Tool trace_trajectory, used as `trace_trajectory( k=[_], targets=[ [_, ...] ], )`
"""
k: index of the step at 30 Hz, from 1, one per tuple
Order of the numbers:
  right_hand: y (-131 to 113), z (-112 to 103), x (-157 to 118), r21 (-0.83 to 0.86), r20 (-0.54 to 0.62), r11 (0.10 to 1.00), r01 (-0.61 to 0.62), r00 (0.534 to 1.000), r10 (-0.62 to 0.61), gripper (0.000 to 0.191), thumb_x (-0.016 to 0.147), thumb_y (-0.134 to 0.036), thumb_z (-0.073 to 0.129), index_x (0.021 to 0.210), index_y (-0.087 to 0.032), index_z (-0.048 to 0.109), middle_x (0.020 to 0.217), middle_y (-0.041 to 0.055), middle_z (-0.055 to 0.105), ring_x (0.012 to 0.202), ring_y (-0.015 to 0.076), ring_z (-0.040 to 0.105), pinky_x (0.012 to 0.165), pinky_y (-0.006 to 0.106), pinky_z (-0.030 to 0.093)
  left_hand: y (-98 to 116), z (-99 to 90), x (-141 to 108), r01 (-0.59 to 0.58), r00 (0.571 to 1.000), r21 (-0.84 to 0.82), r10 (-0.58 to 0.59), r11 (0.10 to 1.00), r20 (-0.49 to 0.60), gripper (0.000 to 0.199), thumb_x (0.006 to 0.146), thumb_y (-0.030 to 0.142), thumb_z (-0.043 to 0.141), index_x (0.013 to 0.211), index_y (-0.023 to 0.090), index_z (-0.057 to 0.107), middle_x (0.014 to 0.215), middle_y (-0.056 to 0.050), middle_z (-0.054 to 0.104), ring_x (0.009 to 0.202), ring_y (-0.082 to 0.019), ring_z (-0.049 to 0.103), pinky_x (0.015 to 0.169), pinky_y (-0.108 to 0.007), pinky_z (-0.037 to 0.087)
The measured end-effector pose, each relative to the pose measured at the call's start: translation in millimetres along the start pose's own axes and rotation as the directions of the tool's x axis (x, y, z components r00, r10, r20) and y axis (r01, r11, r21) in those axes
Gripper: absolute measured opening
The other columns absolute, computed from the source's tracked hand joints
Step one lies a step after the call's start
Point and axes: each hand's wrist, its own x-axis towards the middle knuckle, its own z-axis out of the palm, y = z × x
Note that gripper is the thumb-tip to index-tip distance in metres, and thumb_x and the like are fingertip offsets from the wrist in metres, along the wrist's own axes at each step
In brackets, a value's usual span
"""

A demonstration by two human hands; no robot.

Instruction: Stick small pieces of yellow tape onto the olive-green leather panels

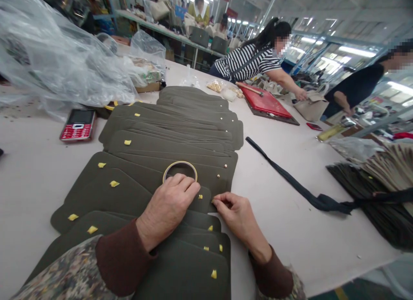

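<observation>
Dark olive panels (pixel 174 128) lie overlapped in a long row on the table, several bearing small yellow tape pieces (pixel 114 184). My left hand (pixel 171 207) is closed on a thin roll of yellow tape (pixel 180 163), which stands up from the panels behind the fingers. Beside the right edge of the panels, my right hand (pixel 237 214) pinches with thumb and forefinger; a tiny yellowish bit shows at the fingertips, too small to make out surely. Small metal studs (pixel 226 166) dot the right ends of panels farther up.
A red phone (pixel 78 126) and clear plastic bags (pixel 64 55) are at left. A black strap (pixel 290 183) crosses the pale table (pixel 271 231) towards stacked dark pieces (pixel 371 205). A red board (pixel 266 101) lies farther back. People work beyond.
</observation>
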Motion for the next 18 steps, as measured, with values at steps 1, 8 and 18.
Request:
trace_trajectory(
  k=[1, 8, 18],
  targets=[
    [-0.6, 1.6, 0.4, -0.048, -0.012, 0.998, 0.034, 0.999, -0.034, 0.014, 0.082, -0.018, 0.059, 0.077, -0.018, 0.072, 0.072, 0.0012, 0.071, 0.064, 0.0143, 0.062, 0.061, 0.024, 0.044, -1.1, 0.3, -0.1, 0.002, 1.0, -0.001, -0.002, 1.0, -0.008, 0.009, 0.091, 0.017, 0.049, 0.092, 0.018, 0.058, 0.094, -0.005, 0.059, 0.09, -0.023, 0.052, 0.083, -0.04, 0.047],
    [5.3, 3.9, -4.5, -0.125, -0.091, 0.988, 0.094, 0.99, -0.106, 0.014, 0.084, -0.017, 0.061, 0.098, -0.019, 0.06, 0.067, -0.0025, 0.064, 0.059, 0.0144, 0.06, 0.061, 0.025, 0.045, -9.0, -1.0, 0.0, 0.006, 0.998, 0.044, -0.003, 0.999, -0.058, 0.013, 0.092, 0.017, 0.046, 0.093, 0.018, 0.06, 0.09, -0.006, 0.059, 0.088, -0.024, 0.051, 0.083, -0.041, 0.045],
    [5.4, 13.2, -18.6, -0.316, -0.127, 0.936, 0.154, 0.971, -0.202, 0.013, 0.088, -0.019, 0.057, 0.081, -0.017, 0.068, 0.074, 0.0049, 0.068, 0.065, 0.0175, 0.063, 0.062, 0.027, 0.045, -9.4, -1.3, 2.8, -0.018, 0.997, 0.09, 0.025, 0.996, -0.077, 0.013, 0.091, 0.013, 0.043, 0.09, 0.019, 0.054, 0.081, -0.004, 0.054, 0.078, -0.023, 0.049, 0.076, -0.041, 0.042]
  ],
)
